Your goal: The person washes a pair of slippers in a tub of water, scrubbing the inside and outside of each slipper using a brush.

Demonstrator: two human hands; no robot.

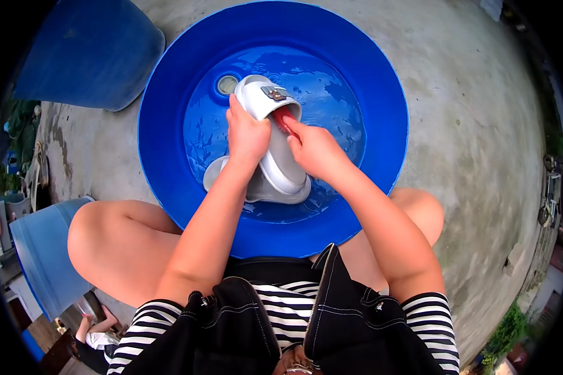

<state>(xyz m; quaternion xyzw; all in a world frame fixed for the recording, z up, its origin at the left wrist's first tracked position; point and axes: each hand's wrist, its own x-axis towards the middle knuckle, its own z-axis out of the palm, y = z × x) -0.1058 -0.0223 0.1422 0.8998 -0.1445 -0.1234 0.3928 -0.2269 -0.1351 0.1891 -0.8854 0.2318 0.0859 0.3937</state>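
My left hand (247, 137) is closed around the side of a white slide sandal (283, 164), which is tilted over the blue tub (381, 125). A dark decoration sits on the sandal's strap. In my right hand (319, 150) is a red brush (283, 119), its head pushed in under the strap; the strap hides part of it. Below the held sandal, another white sandal (261, 191) lies in the shallow water (334, 125) of the tub. My forearms cover part of it.
A big dark blue barrel (87, 56) stands on the concrete at the upper left. A light blue bucket (53, 250) is beside my left knee. Another person (97, 331) shows at the lower left. A round drain fitting (228, 85) is in the tub's floor.
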